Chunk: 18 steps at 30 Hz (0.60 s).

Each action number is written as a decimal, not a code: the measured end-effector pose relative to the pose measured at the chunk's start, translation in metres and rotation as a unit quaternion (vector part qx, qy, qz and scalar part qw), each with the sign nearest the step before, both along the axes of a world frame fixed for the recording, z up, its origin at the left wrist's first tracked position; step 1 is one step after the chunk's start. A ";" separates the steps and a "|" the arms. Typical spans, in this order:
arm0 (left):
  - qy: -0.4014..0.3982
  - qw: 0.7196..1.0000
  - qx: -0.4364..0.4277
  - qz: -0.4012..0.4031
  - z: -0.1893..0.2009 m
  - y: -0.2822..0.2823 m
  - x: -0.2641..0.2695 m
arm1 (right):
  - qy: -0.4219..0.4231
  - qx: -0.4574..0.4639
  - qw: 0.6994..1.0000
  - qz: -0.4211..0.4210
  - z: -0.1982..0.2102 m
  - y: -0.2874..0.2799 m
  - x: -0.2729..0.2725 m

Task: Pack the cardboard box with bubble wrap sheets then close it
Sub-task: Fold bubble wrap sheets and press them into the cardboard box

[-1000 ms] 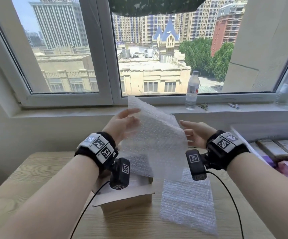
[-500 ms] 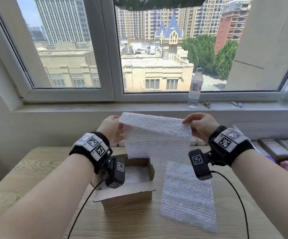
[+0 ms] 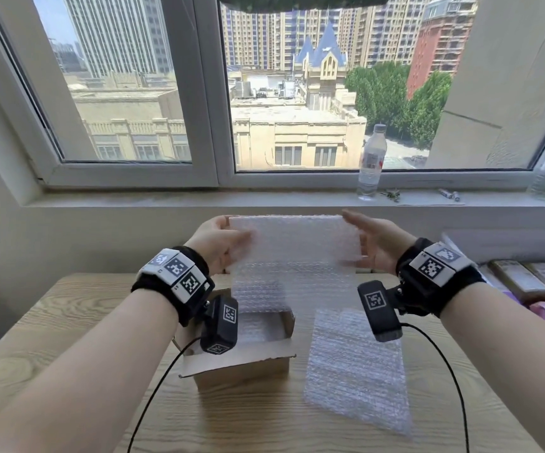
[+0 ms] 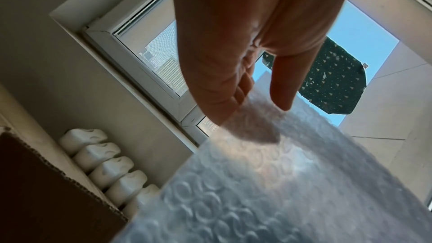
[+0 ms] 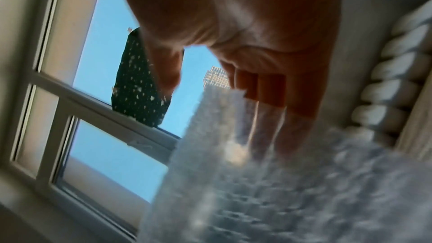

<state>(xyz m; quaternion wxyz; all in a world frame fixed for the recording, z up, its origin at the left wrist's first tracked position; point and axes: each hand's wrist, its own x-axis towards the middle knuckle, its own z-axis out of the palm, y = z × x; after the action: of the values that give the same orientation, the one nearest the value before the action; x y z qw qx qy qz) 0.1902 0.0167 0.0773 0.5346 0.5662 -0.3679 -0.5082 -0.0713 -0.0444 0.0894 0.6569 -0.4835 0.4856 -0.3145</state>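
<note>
Both hands, left (image 3: pixel 222 243) and right (image 3: pixel 374 245), now pinch the bubble wrap sheet (image 3: pixel 294 256) lower, over the cardboard box (image 3: pixel 241 364)

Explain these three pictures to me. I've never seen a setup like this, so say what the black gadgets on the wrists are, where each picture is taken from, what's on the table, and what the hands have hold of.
No robot here: a person works with bare hands. The black bands carry small cameras.

The wide picture comes from a head camera looking down at a wooden table. The other two come from the wrist cameras, looking along each palm toward the window.

On the table stands an open cardboard box with bubble wrap already inside it. To its right lies a flat bubble wrap sheet.

The left hand and right hand hold another bubble wrap sheet up by its top corners, above the box. The left thumb and fingers pinch it; the right hand's hold is blurred.

A water bottle stands on the windowsill.
</note>
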 end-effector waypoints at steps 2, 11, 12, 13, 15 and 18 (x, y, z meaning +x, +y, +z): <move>0.003 1.000 -0.009 0.013 0.001 -0.001 0.001 | 0.050 -0.026 0.998 0.042 -0.006 0.004 0.000; -0.043 0.997 0.028 -0.049 -0.017 0.008 0.003 | -0.042 -0.077 0.996 -0.027 -0.009 0.005 0.006; -0.028 0.999 0.024 -0.033 -0.018 0.008 0.003 | -0.037 -0.078 0.996 -0.027 -0.008 0.006 0.006; -0.012 1.000 0.018 -0.022 -0.019 0.007 0.004 | -0.034 -0.079 0.996 -0.029 -0.008 0.006 0.007; 0.020 1.000 0.017 -0.012 -0.020 0.005 0.007 | -0.018 -0.083 0.996 -0.033 -0.008 0.007 0.009; 0.066 0.997 0.036 -0.010 -0.018 0.006 0.010 | 0.046 -0.120 0.991 -0.033 -0.013 0.008 0.014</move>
<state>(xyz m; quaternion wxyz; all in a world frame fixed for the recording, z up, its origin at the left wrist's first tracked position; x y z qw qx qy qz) 0.2003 0.0231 0.0593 0.5323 0.5466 -0.3188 -0.5624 -0.0577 -0.0365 0.0763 0.5605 -0.5565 0.4894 -0.3697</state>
